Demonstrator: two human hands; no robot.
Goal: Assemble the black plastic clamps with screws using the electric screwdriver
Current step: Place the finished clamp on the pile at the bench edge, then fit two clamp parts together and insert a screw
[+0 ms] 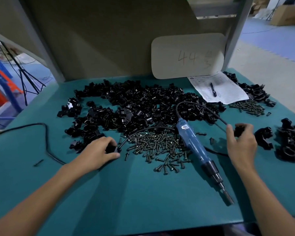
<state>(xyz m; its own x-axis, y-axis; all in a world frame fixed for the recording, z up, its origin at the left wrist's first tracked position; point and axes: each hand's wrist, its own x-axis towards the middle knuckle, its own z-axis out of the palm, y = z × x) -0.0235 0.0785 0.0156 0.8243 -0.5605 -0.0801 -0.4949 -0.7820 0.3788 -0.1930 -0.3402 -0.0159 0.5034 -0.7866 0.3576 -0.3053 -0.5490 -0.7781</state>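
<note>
A big heap of loose black plastic clamp parts [140, 104] covers the back middle of the teal table. In front of it lies a pile of dark screws [157, 147]. The blue electric screwdriver [194, 147] lies flat on the table between my hands, its bit pointing toward me. My left hand [99, 152] curls around a black clamp part [111, 148] at the left edge of the screws. My right hand [240, 142] holds a black clamp [239, 130] just above the table, to the right of the screwdriver.
A group of black clamps [288, 143] sits at the right edge. A second screw pile [247, 107] and more clamps lie at the back right beside a paper sheet with a pen [213, 90]. The black cable [44, 142] loops across the left. A cardboard sign [187, 55] leans at the back.
</note>
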